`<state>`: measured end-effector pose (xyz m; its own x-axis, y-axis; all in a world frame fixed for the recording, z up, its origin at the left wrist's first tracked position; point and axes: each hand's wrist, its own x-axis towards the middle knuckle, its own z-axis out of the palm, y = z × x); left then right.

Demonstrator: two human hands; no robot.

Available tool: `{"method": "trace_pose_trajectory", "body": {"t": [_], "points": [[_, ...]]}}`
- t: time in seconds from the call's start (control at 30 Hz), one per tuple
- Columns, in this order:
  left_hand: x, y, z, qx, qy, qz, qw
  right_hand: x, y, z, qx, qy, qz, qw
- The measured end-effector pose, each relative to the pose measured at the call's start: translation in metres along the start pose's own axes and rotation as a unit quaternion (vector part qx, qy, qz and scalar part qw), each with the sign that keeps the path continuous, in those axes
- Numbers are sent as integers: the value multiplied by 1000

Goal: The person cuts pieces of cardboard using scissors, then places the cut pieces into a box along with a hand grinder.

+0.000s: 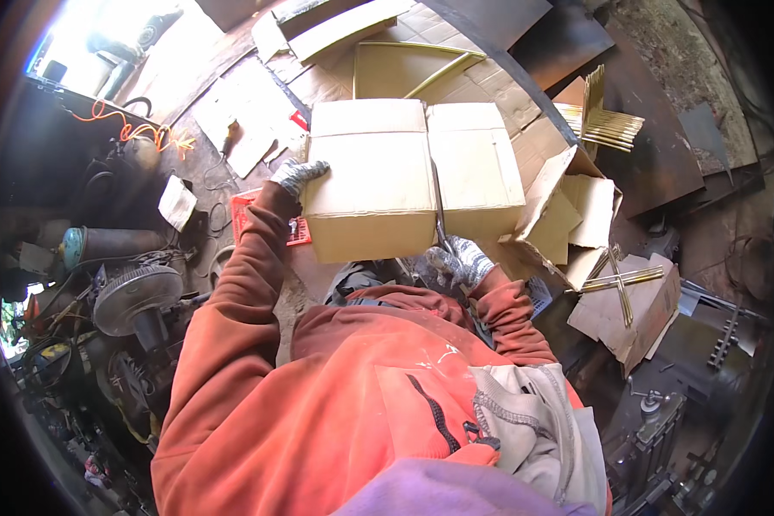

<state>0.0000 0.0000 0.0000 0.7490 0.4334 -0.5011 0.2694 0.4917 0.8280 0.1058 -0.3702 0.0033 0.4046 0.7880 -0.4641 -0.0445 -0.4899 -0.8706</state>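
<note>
A large cardboard box sits in front of me, its pale top and near side facing up toward me. Against its right side stands a second, narrower cardboard part; whether the two are separate boxes I cannot tell. My gloved left hand grips the left edge, fingers lying over the top. At the near end of the dark seam between the two parts is my gloved right hand, fingers curled. A dark narrow strip runs along the seam toward that hand; its kind is unclear.
On the right lie an opened cardboard box, brass-coloured rods on a cardboard piece and more stacked rods. A red plastic crate shows behind the box's left side. A grey fan stands at left, below an orange cord.
</note>
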Motion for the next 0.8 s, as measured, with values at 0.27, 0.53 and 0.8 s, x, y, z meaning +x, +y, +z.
{"method": "trace_pose_trajectory", "body": {"t": [0.27, 0.53, 0.8], "points": [[-1, 3, 4, -8, 27, -26, 999, -7, -40, 10, 337, 78, 72, 936], [-85, 42, 134, 696, -52, 349, 625, 10, 11, 13, 360, -38, 90, 928], [-79, -44, 140, 732, -121, 299, 600, -6, -3, 6, 408, 16, 152, 900]]}}
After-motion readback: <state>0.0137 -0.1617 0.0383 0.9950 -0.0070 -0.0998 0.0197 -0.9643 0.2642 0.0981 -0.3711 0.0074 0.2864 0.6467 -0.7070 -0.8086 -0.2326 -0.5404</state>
